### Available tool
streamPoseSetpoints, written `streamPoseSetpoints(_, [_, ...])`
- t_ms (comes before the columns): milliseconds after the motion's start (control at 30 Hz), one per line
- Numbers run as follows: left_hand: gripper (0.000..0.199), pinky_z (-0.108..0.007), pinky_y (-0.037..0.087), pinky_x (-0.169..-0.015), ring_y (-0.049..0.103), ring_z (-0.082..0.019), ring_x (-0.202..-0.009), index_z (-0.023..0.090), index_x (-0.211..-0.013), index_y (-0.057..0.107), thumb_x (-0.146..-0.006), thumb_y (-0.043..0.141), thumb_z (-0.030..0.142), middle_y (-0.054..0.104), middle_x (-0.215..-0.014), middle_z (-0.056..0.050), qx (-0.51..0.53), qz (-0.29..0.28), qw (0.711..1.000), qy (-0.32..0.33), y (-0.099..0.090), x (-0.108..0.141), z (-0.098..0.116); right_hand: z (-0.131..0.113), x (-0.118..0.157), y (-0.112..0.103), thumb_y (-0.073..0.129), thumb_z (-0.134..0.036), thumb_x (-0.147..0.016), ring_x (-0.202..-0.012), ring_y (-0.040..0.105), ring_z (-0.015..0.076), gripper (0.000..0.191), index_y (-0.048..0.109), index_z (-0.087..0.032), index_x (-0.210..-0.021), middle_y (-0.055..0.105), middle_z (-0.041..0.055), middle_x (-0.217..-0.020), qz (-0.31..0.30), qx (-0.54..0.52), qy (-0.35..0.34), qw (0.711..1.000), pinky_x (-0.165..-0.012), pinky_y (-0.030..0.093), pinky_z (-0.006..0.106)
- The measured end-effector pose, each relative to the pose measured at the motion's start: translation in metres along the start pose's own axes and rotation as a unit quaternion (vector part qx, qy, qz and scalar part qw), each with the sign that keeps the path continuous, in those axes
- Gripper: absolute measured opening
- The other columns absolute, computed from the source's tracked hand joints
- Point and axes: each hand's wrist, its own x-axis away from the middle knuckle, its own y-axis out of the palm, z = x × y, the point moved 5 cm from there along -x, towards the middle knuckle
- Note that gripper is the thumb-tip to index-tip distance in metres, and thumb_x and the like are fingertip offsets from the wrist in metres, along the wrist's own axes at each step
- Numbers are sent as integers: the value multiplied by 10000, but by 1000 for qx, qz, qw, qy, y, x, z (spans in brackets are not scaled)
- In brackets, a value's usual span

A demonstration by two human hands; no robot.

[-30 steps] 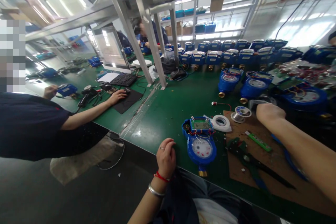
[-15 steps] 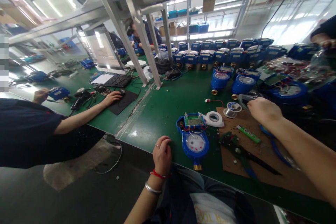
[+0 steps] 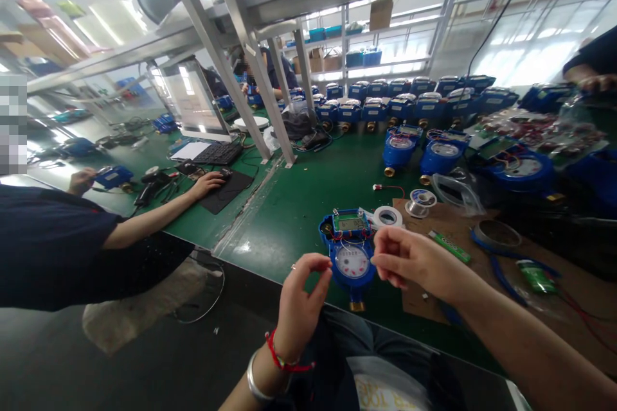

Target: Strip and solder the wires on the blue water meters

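A blue water meter (image 3: 354, 263) lies on the green bench before me, its lid area open on a circuit board with a small display (image 3: 351, 223) and thin wires. My left hand (image 3: 301, 302) is at the meter's left side, thumb and forefinger tips almost together; anything between them is too small to make out. From the right, my right hand (image 3: 414, 263) reaches over the meter's edge with its fingers pinched, and what they hold, if anything, cannot be seen. Just behind that hand are a roll of white tape (image 3: 388, 217) and a spool of solder wire (image 3: 421, 203).
A brown board (image 3: 419, 302) carries a green strip-shaped object (image 3: 449, 247) and a green-wrapped cylinder (image 3: 537, 276). A clear plastic bag (image 3: 457, 192) lies behind them. Rows of blue meters (image 3: 400, 109) line the back. At left, a co-worker's hand (image 3: 209, 185) rests on a mouse.
My right hand has left the clear plastic bag and come left to the meter. My left hand has risen from the bench edge toward the meter, its fingers now pinched.
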Motion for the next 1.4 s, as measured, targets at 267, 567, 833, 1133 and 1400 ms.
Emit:
streamPoseSetpoints(267, [110, -298, 508, -793, 613, -190, -882, 171, -904, 665, -860, 652, 272, 648, -918, -79, 163, -83, 983, -9, 15, 4, 38, 8, -3, 48, 676, -494, -802, -512, 519, 57, 391, 430, -195, -854, 590, -45, -655, -48, -86, 14, 995, -459, 390, 164])
streamPoseSetpoints(567, [80, -245, 481, -712, 580, -131, -762, 165, -840, 634, -851, 665, 239, 596, -834, -26, 231, -65, 969, -57, 14, 7, 21, -4, -4, 34, 541, -443, -911, -615, 599, 117, 236, 526, -207, -897, 642, -1, -735, -7, 88, -61, 994, -574, 485, 243])
streamPoseSetpoints(833, [106, -253, 470, -769, 593, -122, -775, 155, -884, 621, -889, 598, 258, 634, -888, -28, 220, 36, 970, -97, -5, -3, 1, -37, -28, -27, 542, -283, -903, -1293, 472, 238, 216, 663, -254, -1078, 548, 42, -1357, 175, 490, -268, 811, -1111, 366, 449])
streamPoseSetpoints(1133, [77, -283, 510, -769, 645, -127, -751, 154, -841, 543, -871, 574, 218, 673, -953, -51, 227, 10, 966, -125, -1, -8, -9, 13, -52, -51, 538, -505, -875, -1371, 404, 266, 645, 426, -192, -1428, 431, 103, -1486, 102, 483, -124, 861, -1152, 325, 473])
streamPoseSetpoints(1400, [62, -276, 508, -741, 641, -130, -735, 156, -870, 551, -864, 576, 212, 664, -887, -42, 208, -26, 969, -128, 9, -24, -17, 8, -61, -51, 616, -485, -816, -1264, 521, 287, 631, 504, -197, -1366, 550, 94, -1380, 126, 446, -133, 876, -1097, 403, 468])
